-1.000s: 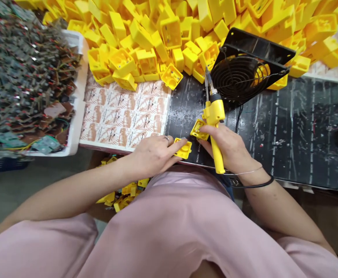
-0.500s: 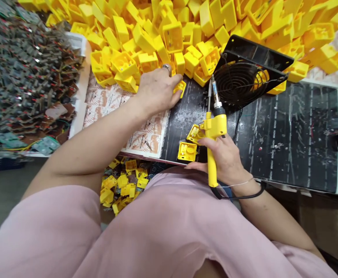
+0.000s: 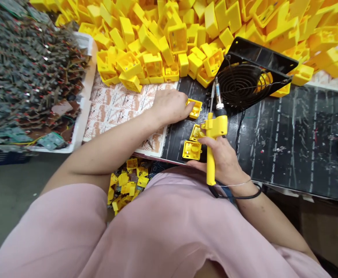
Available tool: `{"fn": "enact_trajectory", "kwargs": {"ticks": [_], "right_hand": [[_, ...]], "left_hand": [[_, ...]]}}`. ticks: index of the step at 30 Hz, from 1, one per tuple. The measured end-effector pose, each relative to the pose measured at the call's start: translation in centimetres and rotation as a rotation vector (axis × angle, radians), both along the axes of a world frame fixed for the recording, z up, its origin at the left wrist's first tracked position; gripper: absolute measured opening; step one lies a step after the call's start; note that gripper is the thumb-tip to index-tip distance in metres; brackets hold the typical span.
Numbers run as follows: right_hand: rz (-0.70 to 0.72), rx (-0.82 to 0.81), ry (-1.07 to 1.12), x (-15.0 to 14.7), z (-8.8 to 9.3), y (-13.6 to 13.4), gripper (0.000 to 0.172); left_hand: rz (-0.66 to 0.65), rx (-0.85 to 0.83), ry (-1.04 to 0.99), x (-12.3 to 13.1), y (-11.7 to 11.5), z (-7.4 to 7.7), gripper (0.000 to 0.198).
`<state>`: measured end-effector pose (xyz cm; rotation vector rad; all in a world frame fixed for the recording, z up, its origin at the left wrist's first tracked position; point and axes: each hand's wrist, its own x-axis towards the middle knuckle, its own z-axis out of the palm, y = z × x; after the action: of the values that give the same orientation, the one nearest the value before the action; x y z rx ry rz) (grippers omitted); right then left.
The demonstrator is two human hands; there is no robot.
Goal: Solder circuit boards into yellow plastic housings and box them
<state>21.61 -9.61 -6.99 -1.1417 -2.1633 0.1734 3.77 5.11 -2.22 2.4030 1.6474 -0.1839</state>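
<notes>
My left hand (image 3: 171, 106) is closed on the edge of a small yellow plastic case (image 3: 196, 109), its open side up, at the bench's black surface. My right hand (image 3: 225, 158) grips a yellow soldering gun (image 3: 212, 166), whose metal tip points away from me towards the fan. Just left of the gun, two more yellow cases lie by the bench's front edge: a nearer case (image 3: 191, 150) with its inside showing and a farther case (image 3: 196, 132) partly hidden by the gun and my thumb.
A heap of yellow cases (image 3: 151, 63) spans the back of the bench. The black fan (image 3: 240, 83) leans in front of it. At left, a white foam box (image 3: 85, 85) holds many circuit boards (image 3: 36, 77). More yellow pieces (image 3: 127, 187) lie below the bench edge.
My left hand has come from the heap towards me and to the right, bringing a yellow case with it. My right hand still holds the soldering gun in about the same place.
</notes>
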Motion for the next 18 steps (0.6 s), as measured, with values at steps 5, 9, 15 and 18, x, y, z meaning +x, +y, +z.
{"fn": "enact_trajectory", "kwargs": {"ticks": [5, 9, 15, 18], "right_hand": [[0.082, -0.072, 0.092, 0.1, -0.3, 0.5, 0.054], [0.074, -0.072, 0.113, 1.2, 0.2, 0.4, 0.06], [0.027, 0.034, 0.074, 1.9, 1.5, 0.0, 0.053], [-0.008, 0.052, 0.075, 1.9, 1.8, -0.1, 0.052]], "left_hand": [[-0.102, -0.047, 0.016, 0.4, -1.3, 0.9, 0.054], [0.007, 0.039, 0.005, -3.4, -1.1, 2.4, 0.055], [0.264, 0.354, 0.046, -11.0, 3.2, 3.2, 0.06], [0.203, 0.368, 0.064, -11.3, 3.8, 3.5, 0.058]]}}
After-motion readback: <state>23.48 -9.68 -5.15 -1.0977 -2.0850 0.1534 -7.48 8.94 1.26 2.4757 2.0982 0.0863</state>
